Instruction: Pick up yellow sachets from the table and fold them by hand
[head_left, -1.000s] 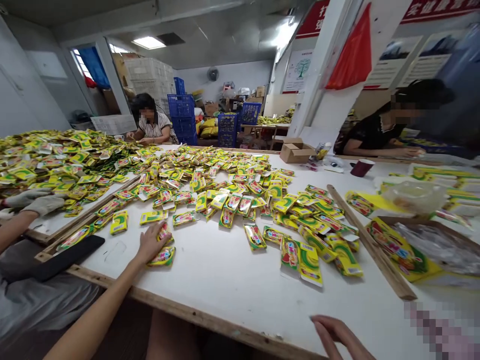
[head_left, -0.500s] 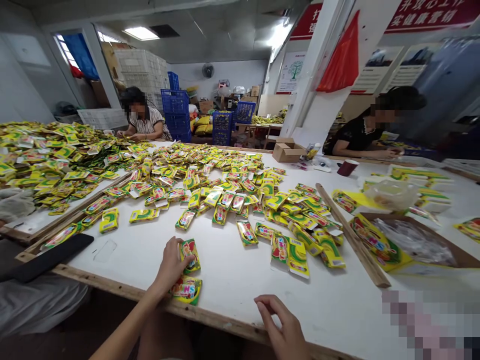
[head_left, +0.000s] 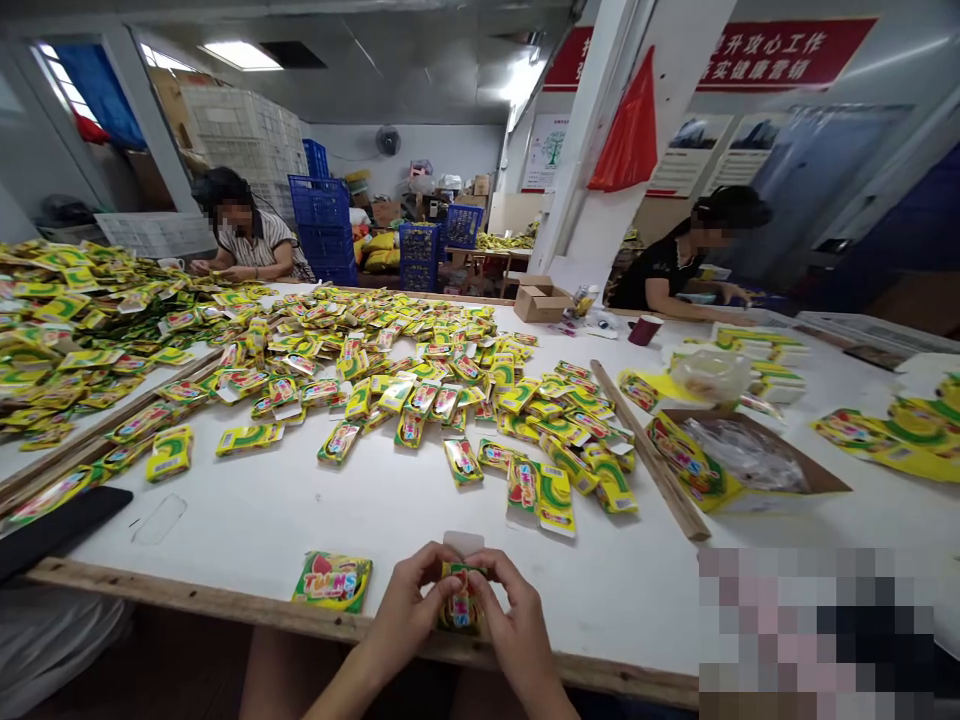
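Both hands grip one small yellow-green candy box (head_left: 461, 608) at the table's front edge. Its pale end flap (head_left: 463, 544) stands up on the far side. My left hand (head_left: 409, 600) pinches the box's left side, thumb on its printed face. On the opposite side, my right hand (head_left: 517, 610) holds it with thumb and fingers near the flap. Another candy box (head_left: 332, 582), printed "TWINS", lies flat left of my hands. Beyond them, two boxes side by side (head_left: 538, 495) rest near the loose pile (head_left: 420, 390).
A wooden strip (head_left: 649, 450) divides the table on the right. Past it stands an open carton (head_left: 750, 465) with clear plastic inside. A black phone-like object (head_left: 67, 525) lies at left. Two people sit across the table, beside a big heap of boxes (head_left: 97, 320) and a maroon cup (head_left: 644, 330).
My left hand has carried one box rightward from beside the other box. The right hand has come in from the right and taken hold of it too. The view has turned right.
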